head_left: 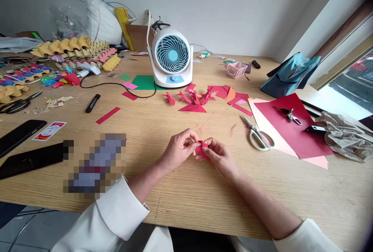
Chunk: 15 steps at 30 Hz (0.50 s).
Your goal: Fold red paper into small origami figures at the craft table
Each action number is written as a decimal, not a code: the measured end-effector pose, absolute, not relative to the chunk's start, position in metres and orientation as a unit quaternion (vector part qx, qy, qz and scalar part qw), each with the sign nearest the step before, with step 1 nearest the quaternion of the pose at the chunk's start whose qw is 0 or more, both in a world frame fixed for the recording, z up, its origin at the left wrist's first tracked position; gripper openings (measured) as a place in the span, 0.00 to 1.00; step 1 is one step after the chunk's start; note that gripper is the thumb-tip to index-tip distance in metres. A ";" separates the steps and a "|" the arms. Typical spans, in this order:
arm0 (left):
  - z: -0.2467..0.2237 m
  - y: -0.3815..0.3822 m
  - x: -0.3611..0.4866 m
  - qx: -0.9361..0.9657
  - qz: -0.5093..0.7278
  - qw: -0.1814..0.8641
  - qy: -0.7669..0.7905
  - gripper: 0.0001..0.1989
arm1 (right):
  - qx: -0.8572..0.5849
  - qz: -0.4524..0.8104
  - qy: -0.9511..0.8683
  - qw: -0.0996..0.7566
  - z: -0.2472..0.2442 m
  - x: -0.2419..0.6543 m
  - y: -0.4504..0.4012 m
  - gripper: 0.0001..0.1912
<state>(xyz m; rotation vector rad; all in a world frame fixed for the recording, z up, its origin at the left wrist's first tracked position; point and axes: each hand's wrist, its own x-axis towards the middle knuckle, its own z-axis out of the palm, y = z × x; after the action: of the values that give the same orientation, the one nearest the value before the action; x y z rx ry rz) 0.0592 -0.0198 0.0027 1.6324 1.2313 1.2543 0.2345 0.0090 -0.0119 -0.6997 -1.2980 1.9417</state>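
Between my two hands is a small folded piece of red paper point(201, 151), held just above the wooden table point(186, 193). My left hand point(182, 149) pinches its left edge between thumb and forefinger. On the other side, my right hand point(220, 158) grips the paper with the thumb pressed on its face. The folds at the back are hidden by my fingers. Beyond my hands lie several folded red paper figures point(194, 97) and a flat red paper triangle point(192, 108). White-handled scissors point(259, 137) rest to the right of my right hand.
A white fan point(172, 55) stands at the back. Red paper sheets point(294, 127) lie at right near a teal bag point(291, 74). A black marker point(93, 103), a red paper strip point(108, 115) and dark phones point(32, 160) are on the left, with egg cartons point(70, 51) behind.
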 end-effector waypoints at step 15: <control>0.006 -0.024 0.062 0.720 0.471 0.158 0.485 0.05 | -0.291 0.747 -0.479 0.357 -0.010 0.234 0.008 0.17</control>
<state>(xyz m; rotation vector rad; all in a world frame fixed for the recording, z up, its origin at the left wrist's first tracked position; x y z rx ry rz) 0.0619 -0.0237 0.0057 2.0584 1.3888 1.3466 0.2338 0.0079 -0.0097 -0.7518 -1.2374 1.9278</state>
